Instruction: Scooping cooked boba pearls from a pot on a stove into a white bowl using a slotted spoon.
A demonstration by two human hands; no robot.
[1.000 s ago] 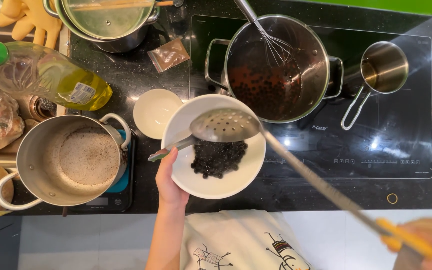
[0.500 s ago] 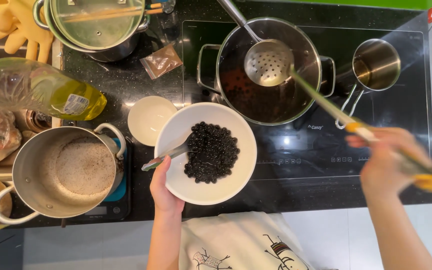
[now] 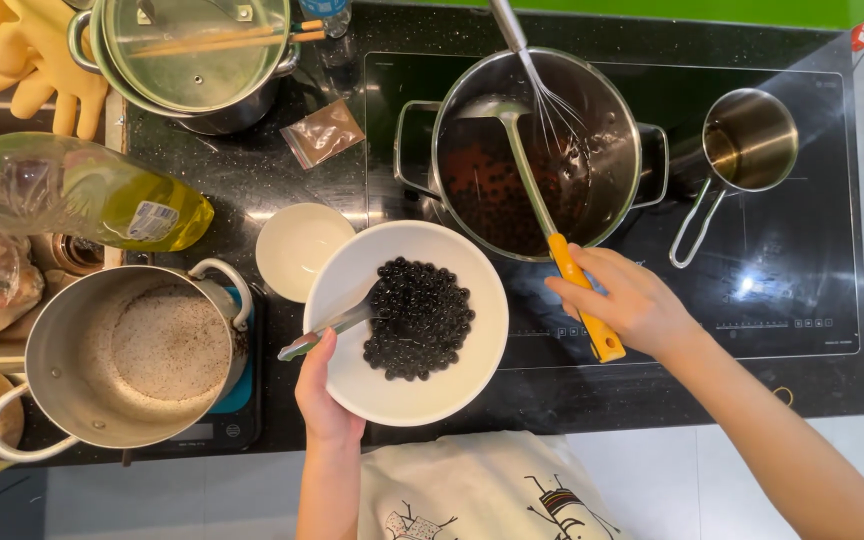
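Observation:
My left hand holds a white bowl by its near rim. A heap of small black pearls lies in the bowl, and a metal spoon rests on its left edge. My right hand grips the yellow handle of a skimmer ladle. The ladle's head is dipped into the dark liquid of a steel pot on the black cooktop. A wire whisk also stands in that pot.
A small steel saucepan sits at the right of the cooktop. At the left are a big pot on a scale, a small white cup, an oil bottle, a lidded pot with chopsticks, yellow gloves and a brown packet.
The skimmer went from over the bowl, where it left the black pearls, back to the pot and down into the liquid. My right hand came in closer. The bowl stayed in place.

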